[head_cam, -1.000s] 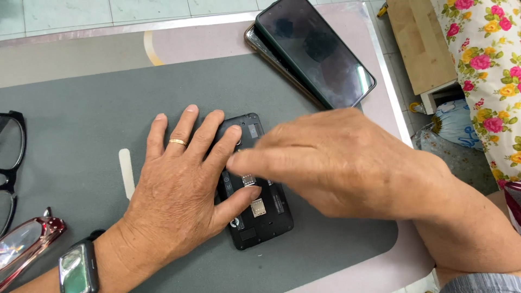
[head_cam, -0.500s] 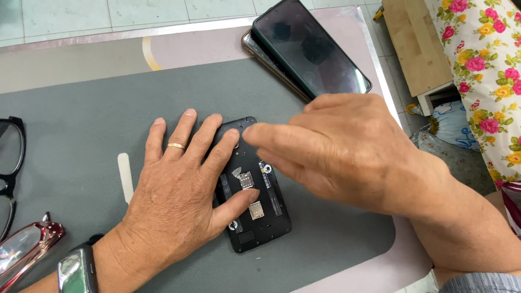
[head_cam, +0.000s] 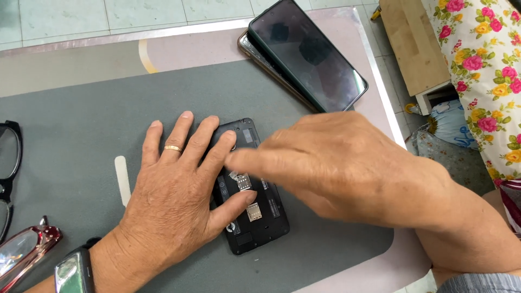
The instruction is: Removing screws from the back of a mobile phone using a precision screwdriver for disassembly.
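Observation:
A small black phone (head_cam: 255, 214) lies back-up with its cover off on a grey work mat (head_cam: 81, 108), showing metal card slots. My left hand (head_cam: 179, 201) lies flat on the mat and presses on the phone's left side, thumb on its lower part; it wears a gold ring and a wristwatch. My right hand (head_cam: 336, 165) hovers over the phone's right side, its fingers extended and pointing left above the phone's upper half. I cannot tell whether the fingertips touch the phone.
Two larger phones (head_cam: 306, 54) are stacked at the mat's far right corner. A white plastic pry tool (head_cam: 123, 179) lies left of my left hand. Black-framed glasses (head_cam: 8, 163) and red-framed glasses (head_cam: 24, 252) sit at the left edge. A wooden stool (head_cam: 412, 43) stands beyond the table's right edge.
My right hand has lifted slightly and slid left along the phone's upper part. My left hand stays pressed on the phone.

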